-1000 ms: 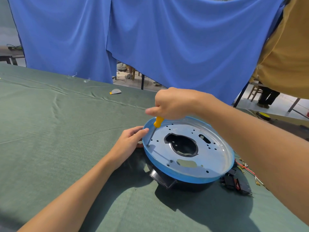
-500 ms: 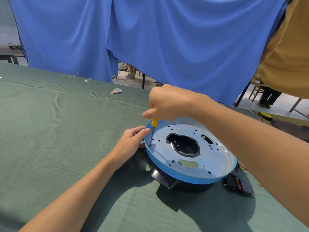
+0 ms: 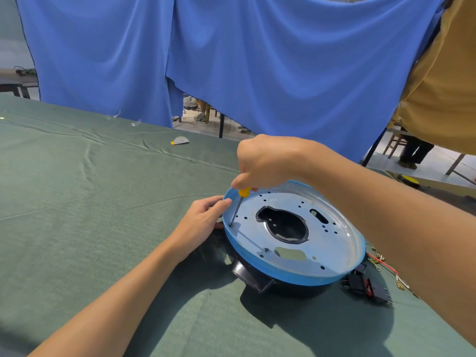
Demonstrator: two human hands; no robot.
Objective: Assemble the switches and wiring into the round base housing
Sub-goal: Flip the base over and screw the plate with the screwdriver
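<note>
Far left of both grips, on the green cloth-covered table (image 3: 77, 202): a small white-and-yellow scrap (image 3: 180, 140), well apart. Next, the left hand (image 3: 203, 217), clasped on the left edge of the round black base housing (image 3: 301, 288), thumb laid against the blue-rimmed silver metal plate (image 3: 334, 256) on top, bracing it on the cloth. Just right of that thumb, a slim yellow-handled screwdriver (image 3: 243, 193), held from above in the clenched right hand (image 3: 265, 161), shaft slanting down, tip seated on a small screw (image 3: 231, 224) at the plate's left margin. Further right, beside the housing and below the right forearm, black rocker switches (image 3: 365, 287) and red wires (image 3: 383, 264) with metal terminals, loose on the cloth, not yet fitted.

Step in hand, by the look of it: turning that plate screw, whether in or out impossible to tell. Next move: firm downward pressure, tip square in the screw head, left-hand brace against twisting.
</note>
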